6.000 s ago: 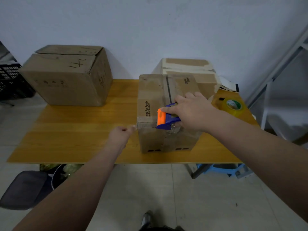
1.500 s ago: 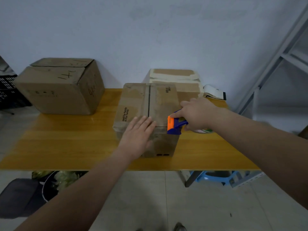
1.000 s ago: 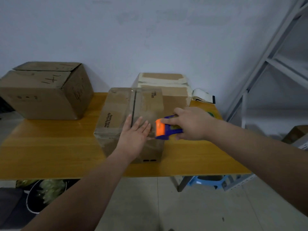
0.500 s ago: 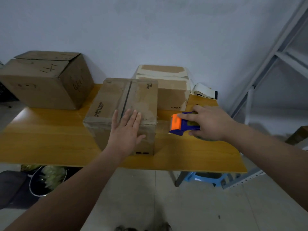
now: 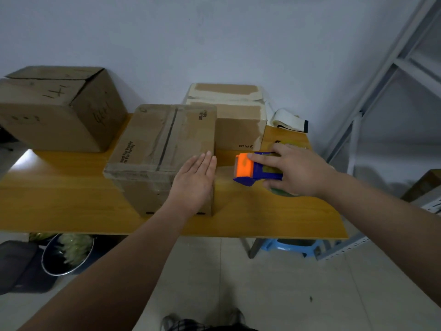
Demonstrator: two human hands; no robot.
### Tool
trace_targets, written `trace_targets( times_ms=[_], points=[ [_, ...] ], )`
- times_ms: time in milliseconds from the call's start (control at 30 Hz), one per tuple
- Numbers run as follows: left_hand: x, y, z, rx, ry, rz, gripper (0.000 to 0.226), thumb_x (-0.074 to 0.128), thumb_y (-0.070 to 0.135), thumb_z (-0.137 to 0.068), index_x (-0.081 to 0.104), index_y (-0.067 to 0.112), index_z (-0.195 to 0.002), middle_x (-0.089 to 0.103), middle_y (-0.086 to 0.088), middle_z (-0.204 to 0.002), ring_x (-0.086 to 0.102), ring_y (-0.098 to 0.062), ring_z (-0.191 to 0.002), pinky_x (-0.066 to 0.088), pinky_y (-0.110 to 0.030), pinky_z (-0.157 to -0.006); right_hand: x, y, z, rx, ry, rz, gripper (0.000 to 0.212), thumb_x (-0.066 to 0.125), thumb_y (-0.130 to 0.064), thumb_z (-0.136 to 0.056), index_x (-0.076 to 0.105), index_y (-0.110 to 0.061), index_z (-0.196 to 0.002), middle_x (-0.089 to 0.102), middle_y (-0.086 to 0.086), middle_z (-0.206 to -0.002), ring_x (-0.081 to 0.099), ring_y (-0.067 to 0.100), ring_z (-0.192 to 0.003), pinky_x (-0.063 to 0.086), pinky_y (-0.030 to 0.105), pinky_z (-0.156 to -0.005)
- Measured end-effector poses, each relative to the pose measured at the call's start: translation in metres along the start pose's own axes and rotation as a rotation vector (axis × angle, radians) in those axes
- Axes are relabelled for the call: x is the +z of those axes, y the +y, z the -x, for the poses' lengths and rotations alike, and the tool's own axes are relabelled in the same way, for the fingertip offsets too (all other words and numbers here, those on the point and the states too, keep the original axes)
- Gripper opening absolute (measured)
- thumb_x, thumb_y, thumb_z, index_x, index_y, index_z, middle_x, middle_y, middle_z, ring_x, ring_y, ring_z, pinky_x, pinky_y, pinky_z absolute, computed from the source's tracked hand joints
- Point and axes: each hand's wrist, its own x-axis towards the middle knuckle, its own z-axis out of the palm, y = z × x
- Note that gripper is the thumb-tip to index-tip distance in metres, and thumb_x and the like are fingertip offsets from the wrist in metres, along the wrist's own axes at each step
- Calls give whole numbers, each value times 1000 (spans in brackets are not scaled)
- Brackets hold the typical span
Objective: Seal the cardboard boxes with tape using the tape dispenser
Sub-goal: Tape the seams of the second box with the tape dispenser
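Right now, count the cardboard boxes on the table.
3 boxes: one at the table's back left, one in the middle under the left hand, one behind that against the wall. Others may hide behind.

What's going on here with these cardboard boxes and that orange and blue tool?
A person is sealing cardboard boxes on a wooden table. Their left hand lies flat, fingers straight, on the near right edge of the middle box, whose top seam looks taped. Their right hand grips the tape dispenser just right of that box, clear of it. A large box and a taped box stand behind.
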Motion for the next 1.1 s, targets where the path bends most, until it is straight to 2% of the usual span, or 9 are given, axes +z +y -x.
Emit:
trace_targets(
  times_ms=[67,200,267,367,533,733,900,1033,1100],
  points=[
    [0,0,2,6,-10,-8,54,18,26,-103,-9,6,-146,-3,-10,-158,-2,-18,-145,-12,-33,-112,0,10,12,-19,4,-9,73,48,-61,-85,12,-47,-146,43,3,-129,50,20,-106,34,25,-75],
    [1,2,0,-2,-29,-5,53,5,27,-100,-13,5,-145,-6,-10,-157,-6,-18,-144,-13,-32,-112,5,14,24,-9,-45,57,73,44,-62,-85,5,-49,-146,44,1,-123,49,18,-101,43,28,-73],
    [2,0,0,-6,-28,-3,53,0,29,-98,-13,6,-145,-6,-9,-157,-6,-17,-144,-15,-31,-111,9,5,15,-30,-67,112,73,48,-59,-87,8,-47,-146,45,1,-122,49,19,-101,37,27,-71],
    [1,-3,1,3,-30,-6,54,0,31,-98,-12,8,-145,-6,-8,-158,-6,-16,-144,-15,-31,-111,10,-9,1,-35,-98,146,70,51,-56,-88,14,-45,-146,45,2,-122,49,22,-103,31,30,-72],
    [1,-3,1,6,14,37,54,11,37,-103,-2,10,-148,4,-6,-158,3,-15,-144,-8,-30,-113,-1,-29,-23,8,-202,162,62,53,-47,-91,23,-42,-144,46,6,-122,50,29,-106,37,37,-76],
    [1,-7,2,39,29,34,53,8,39,-103,-3,12,-147,3,-4,-157,3,-13,-144,-6,-28,-115,-9,-55,-40,7,-302,192,51,52,-38,-93,33,-37,-140,47,8,-118,52,30,-102,42,38,-76],
    [2,-5,1,43,31,38,53,9,37,-103,-2,11,-148,4,-5,-157,4,-13,-144,-11,-27,-112,-11,-72,-60,75,-408,191,39,55,-34,-91,48,-30,-129,41,4,-98,44,24,-83,34,36,-65],
    [3,-5,1,37,19,35,52,11,34,-103,1,10,-148,7,-6,-157,6,-14,-144,-12,-28,-111,-10,-80,-78,124,-480,147,37,58,-32,-88,51,-26,-124,45,2,-98,47,21,-80,28,32,-50],
    [3,-7,2,26,22,35,52,11,34,-103,1,10,-147,8,-6,-157,7,-15,-144,-12,-27,-110,-9,-80,-80,111,-468,134,36,59,-35,-89,52,-27,-123,46,1,-97,48,20,-80,29,32,-50]
  ],
)
